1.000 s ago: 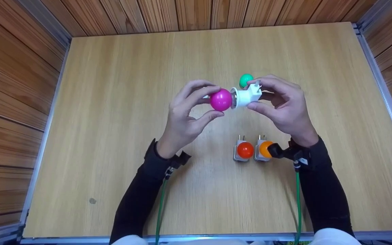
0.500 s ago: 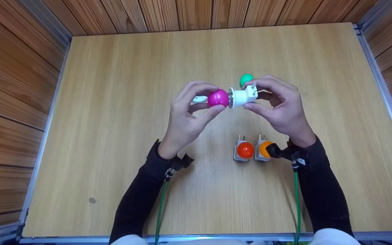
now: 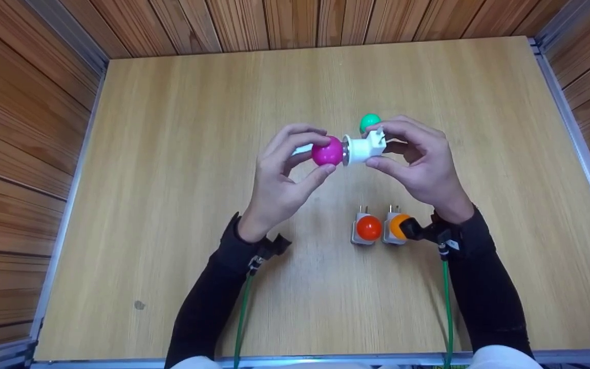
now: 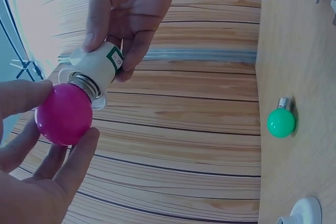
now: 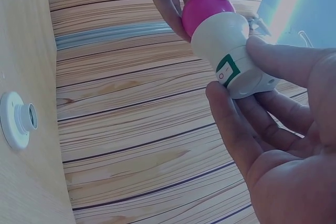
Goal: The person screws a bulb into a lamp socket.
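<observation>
My left hand (image 3: 325, 154) pinches a magenta bulb (image 3: 327, 151) between thumb and fingertips. The bulb's metal base sits in the mouth of a white plug-in socket (image 3: 364, 146), which my right hand (image 3: 374, 145) grips; its prongs point right. Both are held above the table. The left wrist view shows the magenta bulb (image 4: 64, 114) meeting the socket (image 4: 97, 69), which carries a small green-framed switch. In the right wrist view my fingers wrap the socket (image 5: 231, 56) behind the bulb (image 5: 202, 9).
A loose green bulb (image 3: 370, 122) lies on the wooden table (image 3: 172, 205) just beyond my right hand. A red bulb (image 3: 369, 228) and an orange bulb (image 3: 399, 225) sit in sockets near my right wrist. An empty white socket (image 5: 18, 119) lies behind my left fingers. Wooden walls enclose the table.
The bulb and socket have drifted slightly left with both hands. My left fingers have shifted their hold around the magenta bulb.
</observation>
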`<state>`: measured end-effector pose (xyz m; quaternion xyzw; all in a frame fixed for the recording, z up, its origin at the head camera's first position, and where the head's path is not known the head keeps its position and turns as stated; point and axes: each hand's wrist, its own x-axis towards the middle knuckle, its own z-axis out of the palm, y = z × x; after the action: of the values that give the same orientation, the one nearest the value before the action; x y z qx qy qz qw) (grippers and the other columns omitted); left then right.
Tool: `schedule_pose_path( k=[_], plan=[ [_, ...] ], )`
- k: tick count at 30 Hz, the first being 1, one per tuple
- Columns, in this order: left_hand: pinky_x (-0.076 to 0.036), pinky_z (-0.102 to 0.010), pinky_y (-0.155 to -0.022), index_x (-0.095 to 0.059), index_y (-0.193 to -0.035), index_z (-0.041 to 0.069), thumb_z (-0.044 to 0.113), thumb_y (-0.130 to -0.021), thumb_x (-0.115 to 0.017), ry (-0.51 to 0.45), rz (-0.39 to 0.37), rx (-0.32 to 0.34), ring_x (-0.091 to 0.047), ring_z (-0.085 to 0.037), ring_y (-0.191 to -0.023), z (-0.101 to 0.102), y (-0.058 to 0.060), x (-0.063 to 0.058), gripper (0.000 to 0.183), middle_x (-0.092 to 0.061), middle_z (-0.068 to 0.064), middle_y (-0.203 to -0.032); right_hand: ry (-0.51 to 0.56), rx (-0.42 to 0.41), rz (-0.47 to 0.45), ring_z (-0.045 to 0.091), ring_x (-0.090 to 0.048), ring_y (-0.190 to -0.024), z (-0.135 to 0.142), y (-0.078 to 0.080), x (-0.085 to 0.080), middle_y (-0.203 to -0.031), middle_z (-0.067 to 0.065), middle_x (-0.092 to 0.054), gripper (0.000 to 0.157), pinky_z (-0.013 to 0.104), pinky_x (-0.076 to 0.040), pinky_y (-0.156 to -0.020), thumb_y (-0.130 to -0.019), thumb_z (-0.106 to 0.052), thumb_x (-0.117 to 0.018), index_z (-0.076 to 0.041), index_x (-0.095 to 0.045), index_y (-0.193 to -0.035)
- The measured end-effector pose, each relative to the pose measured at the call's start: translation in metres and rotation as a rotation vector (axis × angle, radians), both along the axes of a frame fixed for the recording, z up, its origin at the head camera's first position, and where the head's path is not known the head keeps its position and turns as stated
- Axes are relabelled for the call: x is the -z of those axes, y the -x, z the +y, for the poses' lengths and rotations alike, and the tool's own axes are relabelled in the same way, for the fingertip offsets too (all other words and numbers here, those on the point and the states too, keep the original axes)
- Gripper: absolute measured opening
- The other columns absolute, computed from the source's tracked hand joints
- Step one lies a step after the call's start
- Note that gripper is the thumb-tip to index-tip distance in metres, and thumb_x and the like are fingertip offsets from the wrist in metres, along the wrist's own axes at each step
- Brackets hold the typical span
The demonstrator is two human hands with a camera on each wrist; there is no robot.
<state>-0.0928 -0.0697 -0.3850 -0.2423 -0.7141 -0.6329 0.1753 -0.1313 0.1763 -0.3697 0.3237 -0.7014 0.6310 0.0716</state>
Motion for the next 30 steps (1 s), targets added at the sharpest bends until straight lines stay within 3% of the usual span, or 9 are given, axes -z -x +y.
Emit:
schedule_pose_path(
  k=[5, 11, 19, 23, 30],
  plan=[
    [-0.064, -0.036, -0.103, -0.070, -0.118, -0.008, 0.003, -0.091, -0.082, -0.005, 0.094, 0.012, -0.070, -0.031, -0.116, 0.0005, 0.0007, 0.0013, 0.032, -0.063, -0.028, -0.126, 0.030, -0.016, -0.030, 0.015, -0.074, -0.102, 0.0000, -0.0007, -0.0003, -0.117, 0.002, -0.077, 0.044, 0.023, -0.065, -0.090, -0.081, 0.012, -0.083, 0.016, -0.069, -0.122],
    [-0.064, -0.035, -0.100, -0.073, -0.113, -0.003, 0.004, -0.091, -0.082, 0.073, 0.265, -0.025, -0.069, -0.031, -0.116, -0.0002, 0.0040, 0.0022, 0.025, -0.067, -0.025, -0.121, 0.043, -0.036, -0.056, 0.016, -0.075, -0.105, 0.0023, -0.0017, -0.0010, -0.118, 0.008, -0.077, 0.044, 0.024, -0.065, -0.091, -0.083, 0.011, -0.083, 0.017, -0.067, -0.124],
    [-0.063, -0.035, -0.096, -0.075, -0.110, 0.000, 0.002, -0.089, -0.082, 0.148, 0.440, -0.035, -0.068, -0.031, -0.112, -0.0020, 0.0068, 0.0035, 0.023, -0.070, -0.023, -0.118, 0.069, -0.098, -0.097, 0.017, -0.077, -0.109, 0.0058, -0.0023, -0.0025, -0.120, 0.004, -0.078, 0.045, 0.026, -0.064, -0.094, -0.087, 0.009, -0.080, 0.022, -0.063, -0.126],
    [-0.064, -0.035, -0.099, -0.071, -0.118, -0.005, 0.001, -0.089, -0.083, 0.144, 0.441, -0.028, -0.069, -0.031, -0.112, -0.0025, 0.0069, 0.0029, 0.032, -0.069, -0.024, -0.119, 0.076, -0.106, -0.101, 0.017, -0.077, -0.109, 0.0059, -0.0027, -0.0031, -0.119, 0.004, -0.079, 0.046, 0.026, -0.064, -0.095, -0.087, 0.009, -0.080, 0.023, -0.062, -0.126],
    [-0.064, -0.035, -0.103, -0.070, -0.126, -0.007, 0.005, -0.089, -0.084, 0.138, 0.352, -0.026, -0.068, -0.031, -0.118, -0.0040, 0.0054, 0.0022, 0.041, -0.067, -0.025, -0.125, 0.089, -0.067, -0.081, 0.019, -0.077, -0.108, 0.0046, -0.0050, -0.0042, -0.119, 0.010, -0.078, 0.043, 0.026, -0.064, -0.095, -0.085, 0.010, -0.081, 0.020, -0.065, -0.124]
  ],
)
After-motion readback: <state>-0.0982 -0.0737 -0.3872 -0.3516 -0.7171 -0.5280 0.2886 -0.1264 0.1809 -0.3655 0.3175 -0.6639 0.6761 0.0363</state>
